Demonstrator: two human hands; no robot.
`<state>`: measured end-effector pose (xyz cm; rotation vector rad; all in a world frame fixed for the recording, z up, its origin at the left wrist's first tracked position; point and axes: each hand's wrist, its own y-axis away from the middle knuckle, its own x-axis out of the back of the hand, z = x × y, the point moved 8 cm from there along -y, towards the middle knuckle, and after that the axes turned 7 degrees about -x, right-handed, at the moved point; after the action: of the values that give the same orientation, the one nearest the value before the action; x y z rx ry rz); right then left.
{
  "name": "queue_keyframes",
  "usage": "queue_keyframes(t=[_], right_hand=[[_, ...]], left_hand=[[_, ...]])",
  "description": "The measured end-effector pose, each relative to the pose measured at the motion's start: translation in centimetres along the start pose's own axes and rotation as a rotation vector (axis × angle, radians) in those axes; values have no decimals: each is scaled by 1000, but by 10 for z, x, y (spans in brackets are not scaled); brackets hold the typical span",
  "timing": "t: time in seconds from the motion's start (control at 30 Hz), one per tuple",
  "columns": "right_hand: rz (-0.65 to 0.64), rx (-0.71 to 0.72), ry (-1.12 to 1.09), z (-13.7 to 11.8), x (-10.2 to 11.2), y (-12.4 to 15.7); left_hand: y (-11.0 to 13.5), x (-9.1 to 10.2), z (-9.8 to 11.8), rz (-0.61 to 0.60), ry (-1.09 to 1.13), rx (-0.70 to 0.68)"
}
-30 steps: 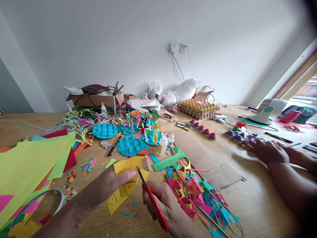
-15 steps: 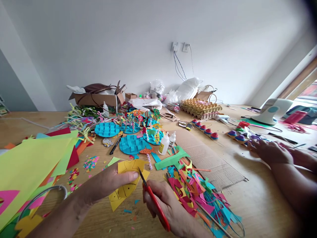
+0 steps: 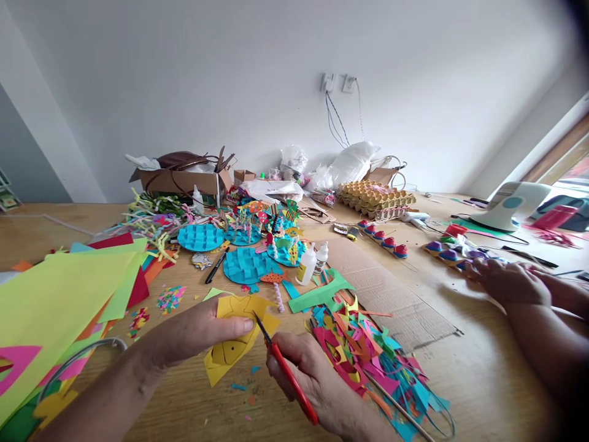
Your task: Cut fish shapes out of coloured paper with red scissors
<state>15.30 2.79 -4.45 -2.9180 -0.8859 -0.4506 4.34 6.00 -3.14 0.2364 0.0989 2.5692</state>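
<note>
My left hand (image 3: pixel 207 325) grips a piece of yellow paper (image 3: pixel 234 353) with the thumb on top. Dark lines drawn on it look like a fish shape, with a dot for an eye. My right hand (image 3: pixel 313 374) is closed round red-handled scissors (image 3: pixel 292 383), whose dark blades meet the paper's right edge beside my left thumb. Small blue and orange snippets lie on the table below the paper. Just beyond it are an orange paper fish (image 3: pixel 272 278) and a round blue base (image 3: pixel 251 265) with upright paper strips.
Coloured paper scraps (image 3: pixel 359 362) are heaped right of my hands, beside a cardboard sheet (image 3: pixel 391 288). Large paper sheets (image 3: pixel 69 294) lie at left. Two glue bottles (image 3: pixel 305 265) stand ahead. Another person's hands (image 3: pixel 510 282) are at right, near painted egg-carton cups (image 3: pixel 446 255).
The yellow paper has turned and shifted slightly in my left hand. The scissor blades stay at its right edge. The whole view has moved a little.
</note>
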Motion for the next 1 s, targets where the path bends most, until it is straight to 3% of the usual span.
queue_keyframes(t=[0.27,0.53,0.63,0.7,0.87,1.0], right_hand=[[12,0,129,-6,3,0],[-21,-38,39,1,-1,-1],[-11,-144,-145,13,-2,-3],[63,-195,-245,18,2,-4],[192,-86,-389,11,8,-3],[233,-85,-458,13,4,0]], left_hand=[[2,-1,-3,-92,-12,78],[1,1,-5,-154,35,41],[-1,1,0,-99,96,-40],[-4,-1,4,-29,145,-95],[-9,-13,10,167,149,-253],[-12,-21,5,275,142,-318]])
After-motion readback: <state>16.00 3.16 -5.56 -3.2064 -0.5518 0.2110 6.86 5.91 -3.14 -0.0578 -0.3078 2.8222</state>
